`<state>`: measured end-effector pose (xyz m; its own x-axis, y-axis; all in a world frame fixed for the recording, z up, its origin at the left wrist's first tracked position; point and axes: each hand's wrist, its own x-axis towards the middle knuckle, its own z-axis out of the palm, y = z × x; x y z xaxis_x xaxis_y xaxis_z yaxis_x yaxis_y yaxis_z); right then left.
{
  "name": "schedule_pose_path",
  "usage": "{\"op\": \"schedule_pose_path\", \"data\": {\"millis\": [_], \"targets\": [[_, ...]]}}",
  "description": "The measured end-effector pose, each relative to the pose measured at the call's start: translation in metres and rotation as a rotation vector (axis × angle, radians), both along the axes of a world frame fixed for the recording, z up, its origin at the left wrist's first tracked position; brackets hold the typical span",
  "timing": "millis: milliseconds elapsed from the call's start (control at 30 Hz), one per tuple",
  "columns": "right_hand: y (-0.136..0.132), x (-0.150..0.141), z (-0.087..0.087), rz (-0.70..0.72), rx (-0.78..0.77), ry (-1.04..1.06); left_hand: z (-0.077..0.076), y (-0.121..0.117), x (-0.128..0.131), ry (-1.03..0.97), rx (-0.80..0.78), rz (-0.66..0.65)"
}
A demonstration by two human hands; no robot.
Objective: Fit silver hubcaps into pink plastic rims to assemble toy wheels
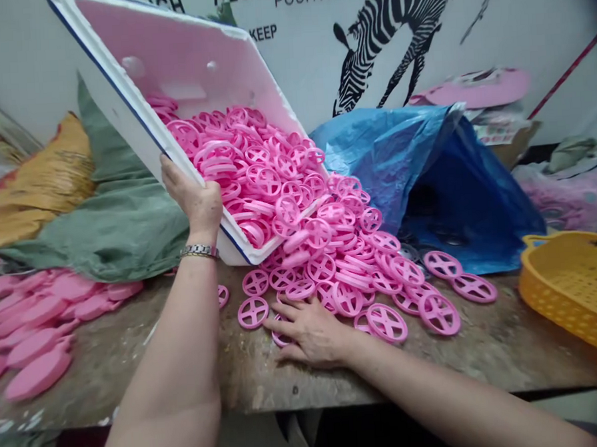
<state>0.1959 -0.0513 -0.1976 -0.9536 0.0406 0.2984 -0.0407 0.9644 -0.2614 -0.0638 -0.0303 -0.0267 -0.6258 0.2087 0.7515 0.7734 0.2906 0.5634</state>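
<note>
My left hand [194,199] grips the near side of a white foam box [127,119], which is tilted towards the right. Many pink plastic rings with cross spokes [263,178] fill its lower part and spill over its low edge onto the table [327,385]. The spilled rings form a heap [347,254], with several lying loose around it. At the front of this heap, my right hand [309,333] lies with fingers spread over some rings. A metal bracelet [198,251] circles my left wrist.
Pink flat oval pieces [38,330] lie piled at the left, before a green sack [113,220] and a yellow sack [41,183]. Behind the heap stands a blue plastic bag [375,153], its mouth open over dark pieces. A yellow perforated basket [572,289] sits at the right.
</note>
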Motion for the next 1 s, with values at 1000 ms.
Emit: {"op": "schedule_pose_path", "data": {"millis": [1000], "targets": [[-0.009,0.008,0.01,-0.125,0.003,0.035,0.004,0.001,-0.01,0.002,0.052,-0.071]]}}
